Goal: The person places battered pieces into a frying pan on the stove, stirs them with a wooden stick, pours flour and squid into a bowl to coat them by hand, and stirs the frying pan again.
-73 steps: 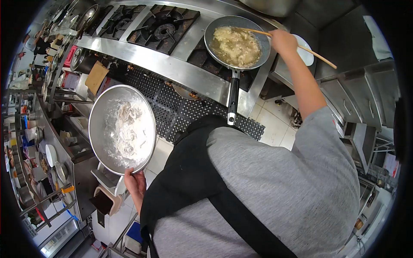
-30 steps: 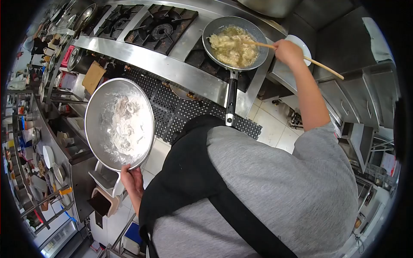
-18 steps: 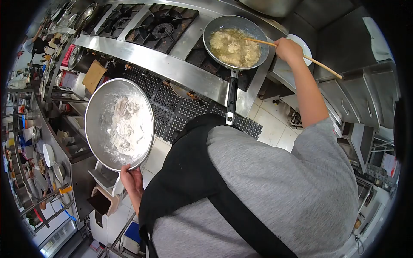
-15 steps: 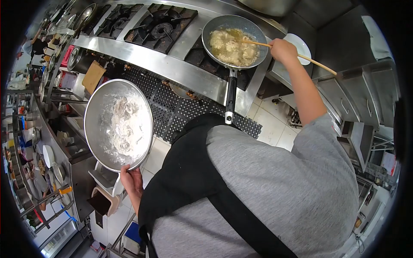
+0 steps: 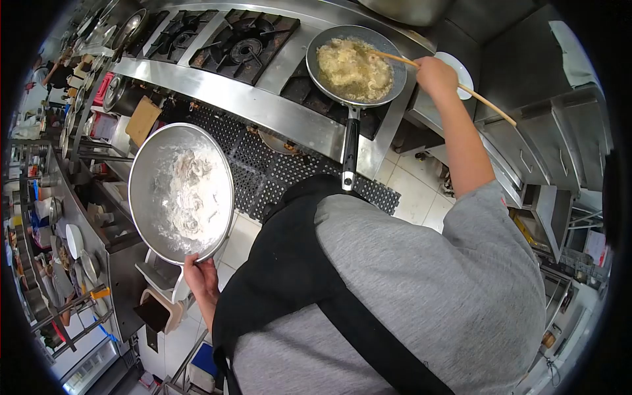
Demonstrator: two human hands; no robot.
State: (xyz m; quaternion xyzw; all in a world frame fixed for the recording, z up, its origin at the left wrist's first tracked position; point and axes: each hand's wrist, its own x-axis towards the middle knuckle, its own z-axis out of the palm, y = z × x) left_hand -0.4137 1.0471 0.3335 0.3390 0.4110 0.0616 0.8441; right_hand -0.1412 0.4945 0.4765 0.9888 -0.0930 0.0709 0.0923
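My left hand (image 5: 202,276) grips the lower rim of a large steel bowl (image 5: 146,197), which is tilted toward me. White flour (image 5: 197,197) with coated pieces lies in the bowl. My right hand (image 5: 437,75) is closed around a long wooden stick (image 5: 490,105), possibly chopsticks. Its far tip touches the pale, battered food (image 5: 352,66) bubbling in oil. The food fills much of a grey frying pan (image 5: 392,46) on the right burner of the stove, and the pan's black handle (image 5: 349,155) points toward me.
Left of the pan are bare burners (image 5: 245,49) on the steel stove. A white plate (image 5: 457,69) lies behind my right hand. Black perforated matting (image 5: 257,178) covers the floor below the stove. Shelves with dishes stand at the left, and another person (image 5: 58,74) is far off at the upper left.
The stick tip has shifted within the pan, from mid-food toward its upper right edge. The food sits closer together than a second ago. My left hand keeps its hold on the bowl.
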